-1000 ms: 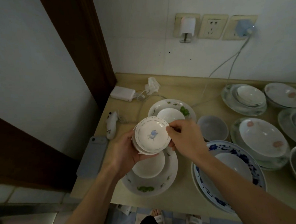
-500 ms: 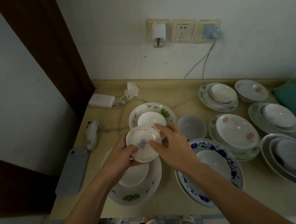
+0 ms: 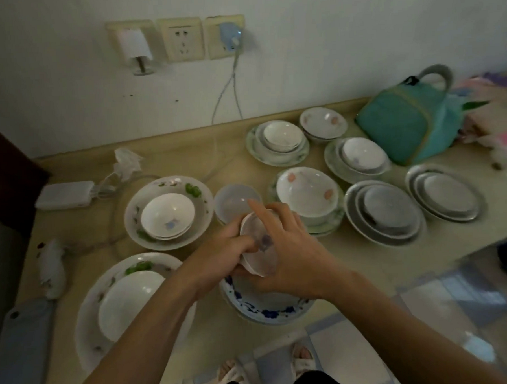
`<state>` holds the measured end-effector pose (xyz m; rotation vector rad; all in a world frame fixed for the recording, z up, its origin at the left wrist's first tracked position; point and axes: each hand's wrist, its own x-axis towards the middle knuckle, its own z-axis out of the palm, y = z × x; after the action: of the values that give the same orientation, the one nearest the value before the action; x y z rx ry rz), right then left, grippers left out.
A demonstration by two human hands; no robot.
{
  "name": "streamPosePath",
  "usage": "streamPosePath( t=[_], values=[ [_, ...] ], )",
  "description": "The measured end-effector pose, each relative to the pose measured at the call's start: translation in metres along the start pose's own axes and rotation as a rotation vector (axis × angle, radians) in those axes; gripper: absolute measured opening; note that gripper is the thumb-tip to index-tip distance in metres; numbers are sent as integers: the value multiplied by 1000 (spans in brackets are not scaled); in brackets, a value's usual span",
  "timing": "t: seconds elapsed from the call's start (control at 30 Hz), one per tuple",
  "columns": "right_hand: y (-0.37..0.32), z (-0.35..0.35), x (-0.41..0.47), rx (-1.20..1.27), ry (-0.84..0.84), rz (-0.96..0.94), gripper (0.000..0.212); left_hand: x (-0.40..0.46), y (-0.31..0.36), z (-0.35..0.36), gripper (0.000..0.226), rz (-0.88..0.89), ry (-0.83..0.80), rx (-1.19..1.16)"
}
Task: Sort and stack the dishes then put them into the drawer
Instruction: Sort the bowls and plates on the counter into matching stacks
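Observation:
Both hands hold a small white bowl (image 3: pixel 260 254) with a blue mark inside, tilted, above the blue-patterned plate (image 3: pixel 267 310). My left hand (image 3: pixel 220 252) grips its left rim with the thumb inside. My right hand (image 3: pixel 293 254) covers its right side, index finger pointing up. A grey bowl (image 3: pixel 235 203) sits just behind. To the left stand a green-leaf plate with small white bowls (image 3: pixel 168 215) and a larger leaf plate with a white bowl (image 3: pixel 129 304). Several dish stacks lie to the right, such as a pink-flower bowl (image 3: pixel 305 192).
A teal bag (image 3: pixel 410 125) sits at the back right. A white charger box (image 3: pixel 66 195) with cables, a small white device (image 3: pixel 50 267) and a phone (image 3: pixel 19 348) lie on the left. The table's front edge (image 3: pixel 213 349) is near my sandalled feet.
The view has swung right. Both hands carried the small bowl to the right, from over the near leaf plate to over the blue-patterned plate, and tilted it.

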<state>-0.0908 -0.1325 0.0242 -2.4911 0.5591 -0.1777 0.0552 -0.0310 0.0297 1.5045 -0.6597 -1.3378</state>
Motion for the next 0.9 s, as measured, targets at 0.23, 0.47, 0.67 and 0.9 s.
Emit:
streamPosePath(
  t=[0.23, 0.47, 0.67, 0.9],
  values=[
    [70, -44, -45, 112, 57, 138, 123, 29, 10, 78, 31, -1, -33, -176],
    [151, -46, -94, 71, -17, 295, 123, 24, -28, 89, 16, 200, 690, -20],
    [172, -17, -101, -23, -157, 306, 121, -9, -75, 84, 22, 146, 1058, 524],
    [175, 1, -87, -135, -161, 224, 118, -17, -93, 102, 28, 43, 1039, 616]
  ],
)
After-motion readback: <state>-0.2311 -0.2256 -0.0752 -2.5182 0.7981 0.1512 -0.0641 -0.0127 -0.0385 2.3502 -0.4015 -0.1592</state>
